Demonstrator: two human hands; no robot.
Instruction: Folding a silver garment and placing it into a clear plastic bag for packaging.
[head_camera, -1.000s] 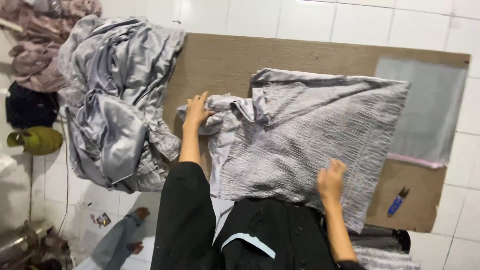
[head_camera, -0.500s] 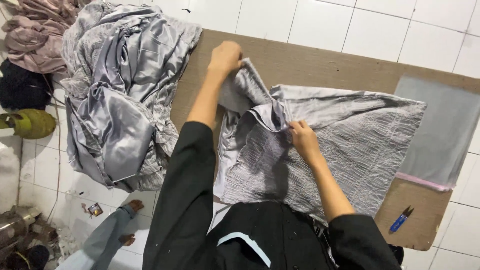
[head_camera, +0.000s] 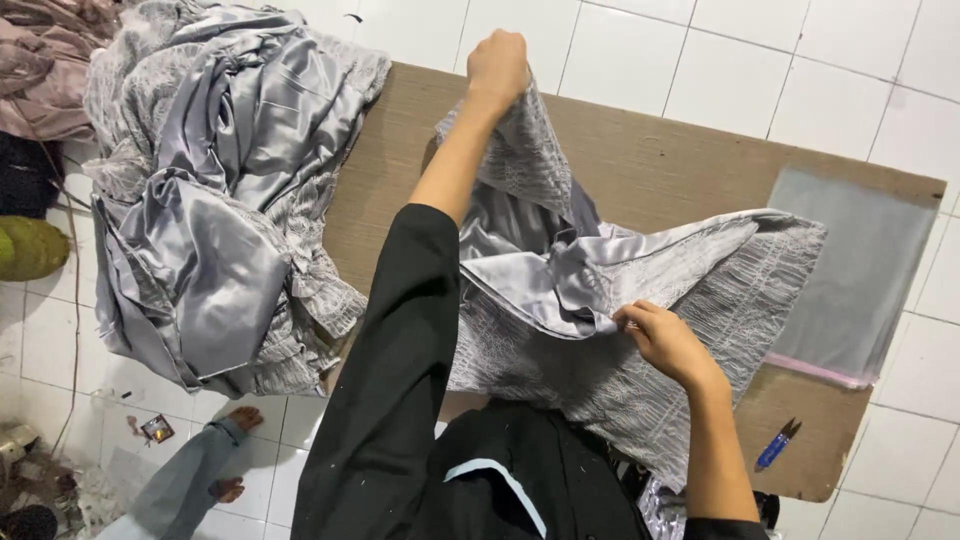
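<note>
A grey textured garment is spread mid-frame on the brown desk. Its corner is lifted in the clenched left hand, exposing the satin lining, while a fold is pinched, apparently, by the right hand. 1 heap of grey fabric lies at upper left.

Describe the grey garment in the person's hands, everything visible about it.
The garment is silver-grey, with a crinkled, textured outer fabric and a smooth satin-like lining showing at the folded-open middle. It lies partly spread on the brown board, its near edge hanging toward the person. The left hand grips one end in a fist and lifts it high off the board; the right hand pinches a fold near the middle. It lies apart from the grey pile to the left.
</note>
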